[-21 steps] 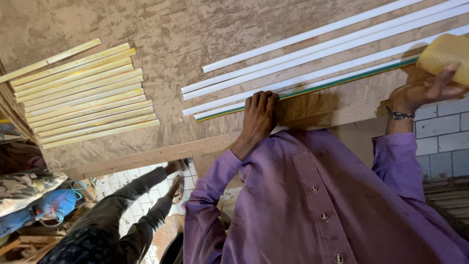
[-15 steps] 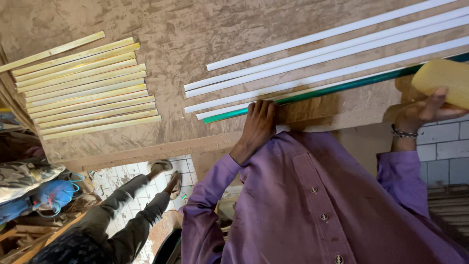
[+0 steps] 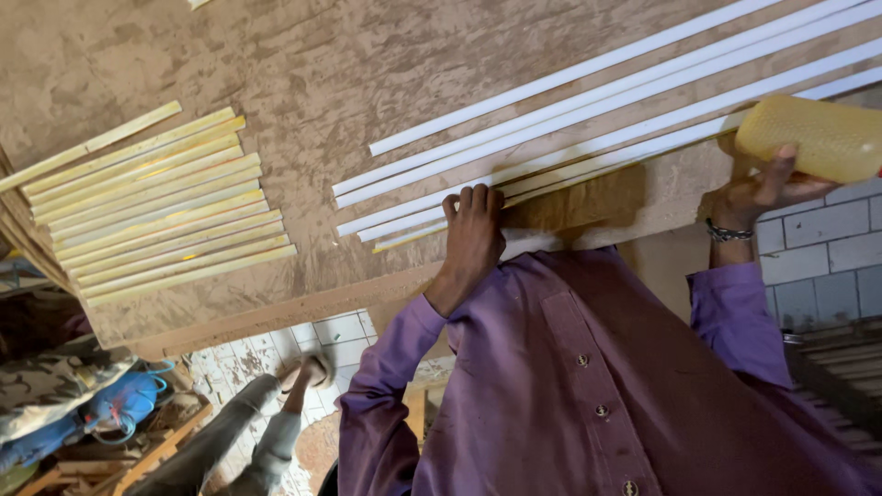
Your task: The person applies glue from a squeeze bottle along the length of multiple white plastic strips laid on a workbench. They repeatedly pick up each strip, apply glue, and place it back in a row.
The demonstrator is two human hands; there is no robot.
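Since the earlier frame, right hand (image 3: 767, 188) has carried its gripped yellow sponge (image 3: 818, 138) further along the white strips (image 3: 588, 138). Left hand (image 3: 473, 234) presses flat, fingers extended, on strip ends. Yellow strips (image 3: 156, 211) lie apart, untreated seemingly.

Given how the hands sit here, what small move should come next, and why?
Probably draw the yellow sponge block along the nearest long white strip: the right hand holds it at the strips' far end, while the left hand pins the strips on the brown board.
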